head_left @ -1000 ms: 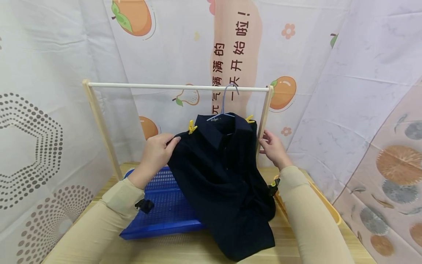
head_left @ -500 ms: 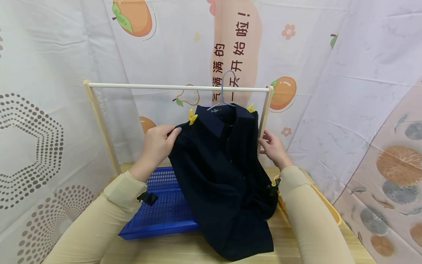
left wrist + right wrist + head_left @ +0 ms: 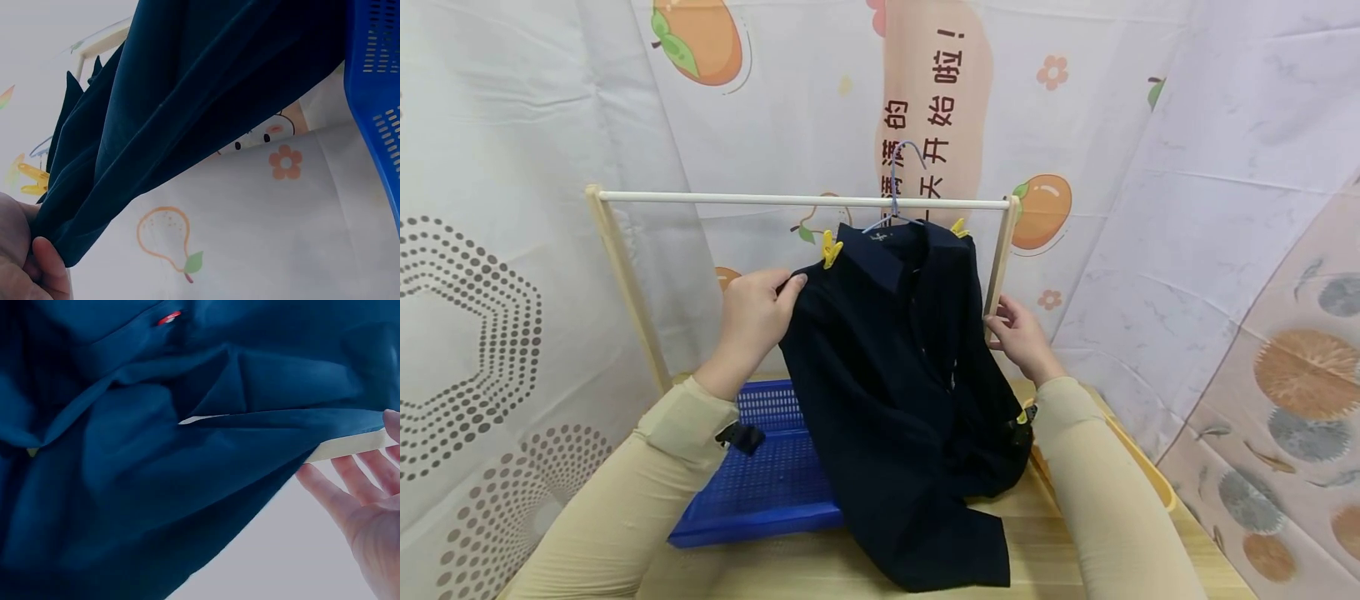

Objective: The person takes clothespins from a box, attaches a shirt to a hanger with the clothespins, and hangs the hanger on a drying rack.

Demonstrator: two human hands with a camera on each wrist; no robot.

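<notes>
A dark navy collared shirt point(image 3: 880, 392) hangs on a thin blue wire hanger point(image 3: 894, 175). Its hook stands above the white bar point(image 3: 737, 198) of a small wooden-ended rack. Two yellow clips, a near one point(image 3: 831, 249) and a far one point(image 3: 958, 227), sit on the shirt's shoulders. My left hand point(image 3: 756, 312) pinches the shirt's shoulder just outside the near clip; in the left wrist view the cloth point(image 3: 169, 119) drapes from those fingers. With thumb and fingers, my right hand point(image 3: 1021, 335) holds the rack's right post point(image 3: 1002, 258), beside the shirt.
Behind the shirt, at left, lies a blue perforated basket point(image 3: 760, 521) on the wooden table point(image 3: 760, 575). A yellow basket point(image 3: 1142, 467) stands at right, partly hidden by the right sleeve. Printed curtains point(image 3: 775, 100) close in the back and sides.
My left hand has raised the shirt and hanger and shifted them slightly left. The hook has gone from bar height to well above it. My right hand stays on the post.
</notes>
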